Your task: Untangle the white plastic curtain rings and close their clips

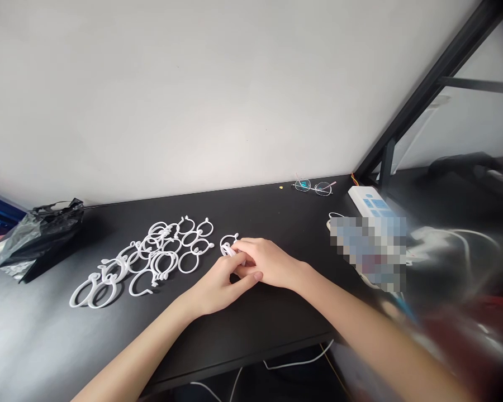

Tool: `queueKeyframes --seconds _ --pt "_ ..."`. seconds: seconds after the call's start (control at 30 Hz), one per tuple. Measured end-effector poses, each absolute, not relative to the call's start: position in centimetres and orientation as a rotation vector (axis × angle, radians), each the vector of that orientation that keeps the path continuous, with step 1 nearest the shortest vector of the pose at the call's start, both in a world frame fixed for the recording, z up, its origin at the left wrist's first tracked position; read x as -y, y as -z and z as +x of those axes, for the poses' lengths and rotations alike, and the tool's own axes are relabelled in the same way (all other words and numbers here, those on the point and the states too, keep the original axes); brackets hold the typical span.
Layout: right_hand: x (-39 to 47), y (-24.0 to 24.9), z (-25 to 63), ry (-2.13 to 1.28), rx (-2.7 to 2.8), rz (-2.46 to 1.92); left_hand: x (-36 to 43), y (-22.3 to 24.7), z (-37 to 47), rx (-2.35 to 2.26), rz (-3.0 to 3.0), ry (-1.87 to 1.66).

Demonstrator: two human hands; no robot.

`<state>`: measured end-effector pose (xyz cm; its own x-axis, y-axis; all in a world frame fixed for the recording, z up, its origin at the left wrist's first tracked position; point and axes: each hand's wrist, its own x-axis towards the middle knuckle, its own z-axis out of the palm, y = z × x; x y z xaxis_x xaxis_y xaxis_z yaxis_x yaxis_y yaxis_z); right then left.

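Observation:
My left hand (220,285) and my right hand (270,262) meet over the middle of the black table. Both are closed, fingers overlapping, around a white plastic ring (225,247) with small knobbed ends. Its upper part sticks out beyond the fingers, and the rest is hidden by them; I cannot tell whether more than one ring is between the hands. To the left lies a loose spread of several similar white rings (188,262), many overlapping. One open ring (136,290) lies near the front of the spread.
A crumpled black plastic bag (46,229) stands at the left. Eyeglasses (314,187) lie by the wall. On the right are a white power strip (369,198), a blurred-out flat object (360,245) and white cables. The table's front edge (235,363) runs below my forearms.

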<state>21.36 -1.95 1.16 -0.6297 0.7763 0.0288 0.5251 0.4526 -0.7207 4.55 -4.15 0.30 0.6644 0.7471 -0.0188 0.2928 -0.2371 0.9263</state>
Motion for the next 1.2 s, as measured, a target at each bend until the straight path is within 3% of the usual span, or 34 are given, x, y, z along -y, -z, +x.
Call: queueKeyframes --seconds 1.2 --pt "1.92 -1.09 21.34 -0.975 2.356 -1.086 4.20 -0.29 4.50 -0.846 1.838 -0.531"
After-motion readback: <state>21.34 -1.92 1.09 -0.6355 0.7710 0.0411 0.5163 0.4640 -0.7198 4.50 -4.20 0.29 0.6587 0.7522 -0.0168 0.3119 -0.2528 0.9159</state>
